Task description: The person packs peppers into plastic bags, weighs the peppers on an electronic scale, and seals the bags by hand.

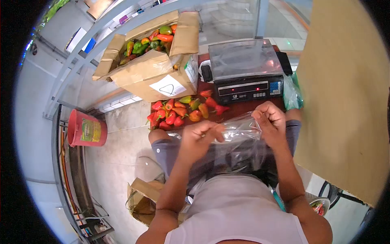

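Note:
A clear plastic bag (pixel 241 136) is stretched between my two hands above my lap. My left hand (pixel 201 136) is closed on its left edge, and my right hand (pixel 270 122) pinches its upper right edge. Just beyond my hands, a pile of red, orange and green peppers (pixel 178 110) lies on the dark red table (pixel 239 112). Behind the bag stands a digital scale (pixel 248 87) with a flat clear-covered top and a lit red display. At the back left, an open cardboard box (pixel 142 77) holds more peppers.
A red bucket (pixel 94 132) stands on the floor at left. An open carton (pixel 142 203) sits low beside my left arm. A large cardboard panel (pixel 345 97) rises at right, near a green plastic bag (pixel 293 95). A basket (pixel 323 201) is behind my right elbow.

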